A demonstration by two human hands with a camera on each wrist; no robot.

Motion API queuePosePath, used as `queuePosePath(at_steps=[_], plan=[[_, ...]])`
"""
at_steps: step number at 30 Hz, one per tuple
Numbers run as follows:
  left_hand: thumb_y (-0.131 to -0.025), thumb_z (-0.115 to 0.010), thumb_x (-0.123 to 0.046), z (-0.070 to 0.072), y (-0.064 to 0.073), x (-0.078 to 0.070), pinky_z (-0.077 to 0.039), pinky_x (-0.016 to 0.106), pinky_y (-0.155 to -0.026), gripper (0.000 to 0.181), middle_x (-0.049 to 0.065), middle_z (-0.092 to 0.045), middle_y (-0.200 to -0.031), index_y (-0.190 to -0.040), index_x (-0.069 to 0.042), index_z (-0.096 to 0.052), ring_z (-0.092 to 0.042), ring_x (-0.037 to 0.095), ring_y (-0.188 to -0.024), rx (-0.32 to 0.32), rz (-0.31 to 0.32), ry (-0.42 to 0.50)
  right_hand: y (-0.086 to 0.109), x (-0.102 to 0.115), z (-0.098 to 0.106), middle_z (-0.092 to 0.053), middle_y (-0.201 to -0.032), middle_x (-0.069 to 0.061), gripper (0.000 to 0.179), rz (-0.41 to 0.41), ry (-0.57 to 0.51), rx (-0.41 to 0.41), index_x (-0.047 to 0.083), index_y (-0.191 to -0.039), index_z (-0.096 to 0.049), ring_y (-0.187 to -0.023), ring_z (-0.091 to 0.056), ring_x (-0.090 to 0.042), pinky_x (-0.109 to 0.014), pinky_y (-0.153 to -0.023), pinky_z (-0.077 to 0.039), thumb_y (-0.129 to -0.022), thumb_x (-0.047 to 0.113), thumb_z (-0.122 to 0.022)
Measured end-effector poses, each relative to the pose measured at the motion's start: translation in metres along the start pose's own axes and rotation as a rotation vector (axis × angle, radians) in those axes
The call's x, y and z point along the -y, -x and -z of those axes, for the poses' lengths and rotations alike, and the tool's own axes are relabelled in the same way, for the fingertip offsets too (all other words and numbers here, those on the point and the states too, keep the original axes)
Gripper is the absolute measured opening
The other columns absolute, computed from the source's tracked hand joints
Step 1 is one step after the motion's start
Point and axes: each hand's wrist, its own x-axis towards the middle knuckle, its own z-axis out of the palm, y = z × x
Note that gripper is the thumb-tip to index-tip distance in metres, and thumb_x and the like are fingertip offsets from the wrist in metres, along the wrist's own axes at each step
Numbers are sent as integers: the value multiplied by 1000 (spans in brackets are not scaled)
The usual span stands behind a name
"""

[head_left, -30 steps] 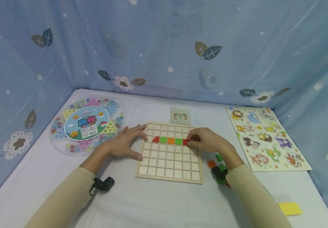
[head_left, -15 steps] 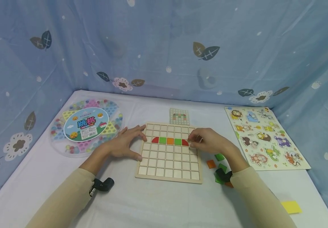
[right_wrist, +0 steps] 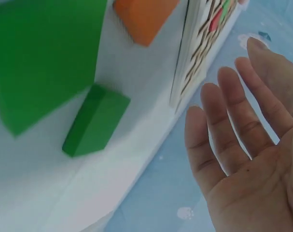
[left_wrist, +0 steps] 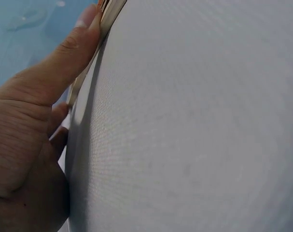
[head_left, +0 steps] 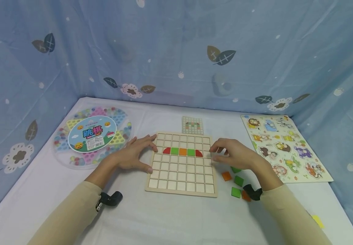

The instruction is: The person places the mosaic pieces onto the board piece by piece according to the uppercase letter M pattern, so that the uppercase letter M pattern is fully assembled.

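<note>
A wooden grid board lies on the table with a row of tiles in it: a red quarter-round tile, a green tile, an orange tile, a second green tile and another red quarter-round tile. My left hand rests at the board's left edge, thumb and fingers spread along it. Over the right edge is my right hand, fingers loosely bent with nothing between them; the right wrist view shows its palm and bare fingers.
Loose tiles lie right of the board, among them a green tile and an orange tile. A pattern card lies behind it. A round marble game sits at left, an animal puzzle at right, near a yellow piece.
My right hand has let go of the red quarter-round tile at the row's right end and moved right, uncovering it. The left hand stays at the board's edge.
</note>
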Motion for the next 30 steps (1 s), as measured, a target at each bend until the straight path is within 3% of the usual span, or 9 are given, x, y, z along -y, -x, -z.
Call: queuePosePath(at_steps=[16,30], plan=[[-72,-89,-54,-3,3,3,6,66,-123,64,4,-16,-173,-123,-30,-59,-10,34,-159,3,5,7,25,-12,11,-70,-117,-2,26,28,-1,-50,13,-119,-69,-106,-65,-24,-43,-89,-57,-94,16,-76],[-72,-89,-53,0,0,0,6,66,-123,64,3,-16,-173,-122,-30,-58,-11,33,-159,-1,5,-4,47,-27,10,-71,-116,4,27,-38,51,-88,17,-117,-70,-104,-67,-19,-36,-88,-58,-92,8,-76]])
